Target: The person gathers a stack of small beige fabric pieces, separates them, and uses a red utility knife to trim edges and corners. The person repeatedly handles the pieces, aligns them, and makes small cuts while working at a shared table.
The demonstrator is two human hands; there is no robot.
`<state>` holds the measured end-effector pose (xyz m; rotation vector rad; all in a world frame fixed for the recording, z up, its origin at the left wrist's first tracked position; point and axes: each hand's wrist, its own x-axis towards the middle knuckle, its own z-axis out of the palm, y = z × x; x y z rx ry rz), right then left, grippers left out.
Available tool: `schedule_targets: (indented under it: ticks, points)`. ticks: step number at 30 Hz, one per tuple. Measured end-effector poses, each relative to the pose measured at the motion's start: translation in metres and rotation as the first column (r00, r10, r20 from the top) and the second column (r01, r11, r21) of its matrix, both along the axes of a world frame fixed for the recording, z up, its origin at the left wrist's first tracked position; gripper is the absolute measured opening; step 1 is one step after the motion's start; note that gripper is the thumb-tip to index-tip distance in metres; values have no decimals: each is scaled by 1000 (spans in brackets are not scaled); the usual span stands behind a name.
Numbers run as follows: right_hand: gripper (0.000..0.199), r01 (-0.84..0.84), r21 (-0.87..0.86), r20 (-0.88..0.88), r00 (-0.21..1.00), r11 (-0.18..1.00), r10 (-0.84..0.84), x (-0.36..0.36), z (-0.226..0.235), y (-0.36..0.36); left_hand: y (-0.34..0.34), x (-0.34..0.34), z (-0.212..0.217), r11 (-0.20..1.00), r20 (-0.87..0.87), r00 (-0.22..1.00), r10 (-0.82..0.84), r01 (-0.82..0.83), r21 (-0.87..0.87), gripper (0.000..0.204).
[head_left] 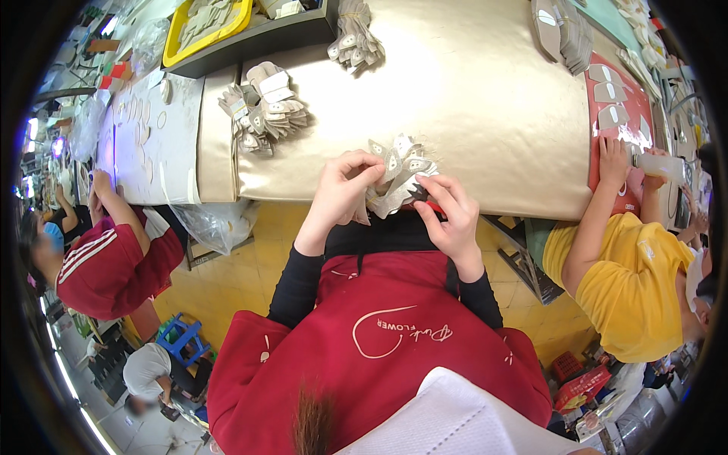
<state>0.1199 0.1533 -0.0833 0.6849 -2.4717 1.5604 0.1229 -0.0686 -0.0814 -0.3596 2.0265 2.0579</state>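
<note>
Right in front of me, at the table's near edge, is a bundle of small grey-beige cut pieces (400, 168) with light marks on them, fanned out in different directions. My left hand (347, 189) is closed at its left side, thumb and forefinger pinching one piece. At the right side, my right hand (452, 220) curls its fingers and thumb around the bundle's edge. Something small and dark shows between that forefinger and thumb, too hidden to name.
Similar bundles (265, 110) lie at the left and far side (356, 38) of the gold-covered table (470, 98). A black tray (265, 42) holds a yellow basket (206, 58). People work on both sides; the right-hand one's hand (613, 159) rests on a red board (622, 98).
</note>
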Motion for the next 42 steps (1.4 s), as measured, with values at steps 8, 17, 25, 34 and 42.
schedule_targets:
  ticks: [8,17,25,34,42]
  points:
    - [32,-38,266,-84,994,963,62,-22,10,-11,2,1,9,963,-147,977,-153,114,-246,10]
    - [26,-72,297,3,997,952,75,-24,11,-9,1,0,9,922,-206,952,-227,142,-360,9]
    - [20,-266,144,39,964,953,263,-31,10,6,-14,-7,8,896,-161,894,-417,375,-238,10]
    - [20,-265,156,20,964,951,266,-30,10,10,-15,-10,12,854,-144,860,-489,439,-278,12]
    - [26,-291,227,-48,950,929,309,-19,18,7,-11,-11,11,863,-120,879,-461,412,-293,17]
